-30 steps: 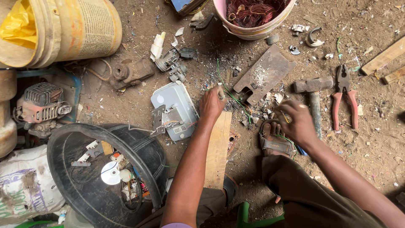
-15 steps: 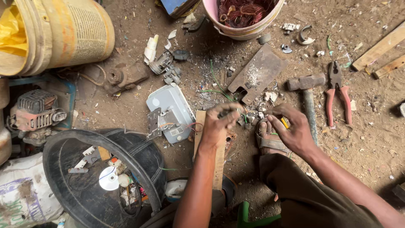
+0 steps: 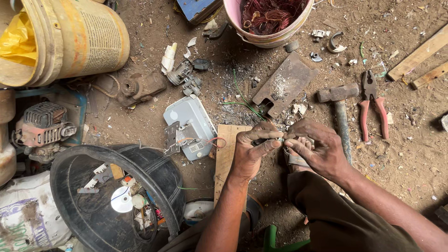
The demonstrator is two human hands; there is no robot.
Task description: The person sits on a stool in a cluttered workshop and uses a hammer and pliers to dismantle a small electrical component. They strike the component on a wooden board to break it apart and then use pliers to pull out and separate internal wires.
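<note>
– What sort of place is this?
– A scrap-stripping workshop set up on bare dirt ground (image 3: 410, 154).
– What shows it?
– A hammer (image 3: 338, 105) and red-handled pliers (image 3: 372, 105) lie in the dust, a pink bucket (image 3: 266, 39) holds stripped copper wire (image 3: 270, 14), and a small engine (image 3: 44, 123) and broken casings (image 3: 189, 126) sit around a black tub (image 3: 70, 163) of parts.

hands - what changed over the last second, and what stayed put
The left hand drew back from the scrap by the metal plate toward the body and met the right hand over the wooden board. Both sets of fingers now pinch one small part between them; what it is cannot be told. The hammer, pliers and pink bucket lie as before.
</note>
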